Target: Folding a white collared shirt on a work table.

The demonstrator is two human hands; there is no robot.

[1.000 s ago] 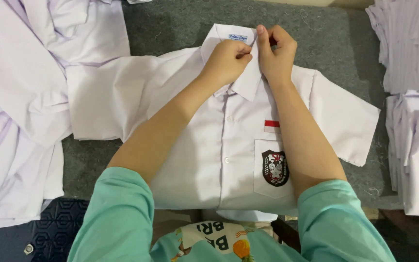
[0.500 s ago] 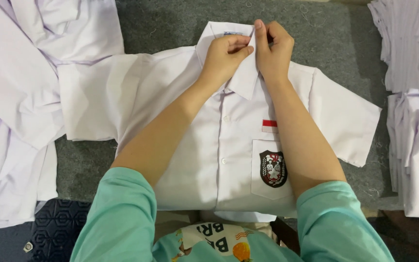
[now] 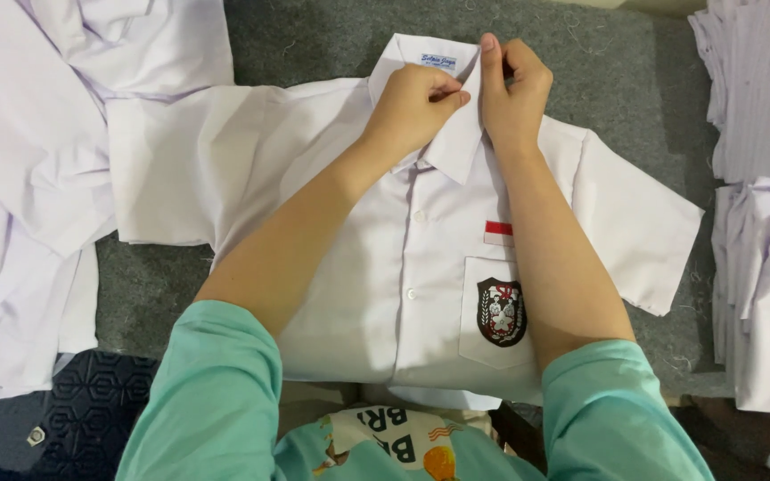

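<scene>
While both hands have held at the collar since a second ago, the white shirt (image 3: 421, 267) lies flat, front up, mid-table on the grey surface (image 3: 634, 80). Left hand (image 3: 416, 107) pinches the collar (image 3: 456, 134) tight; right hand (image 3: 514, 89) has crept up, fingers closed on the collar's edge. Collar work looks ongoing. Loose shirts (image 3: 28, 178) along left edge, folded stack (image 3: 764, 223) at right edge.

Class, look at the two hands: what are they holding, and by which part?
Both the left hand and right hand pinch the white shirt at its collar.
</scene>
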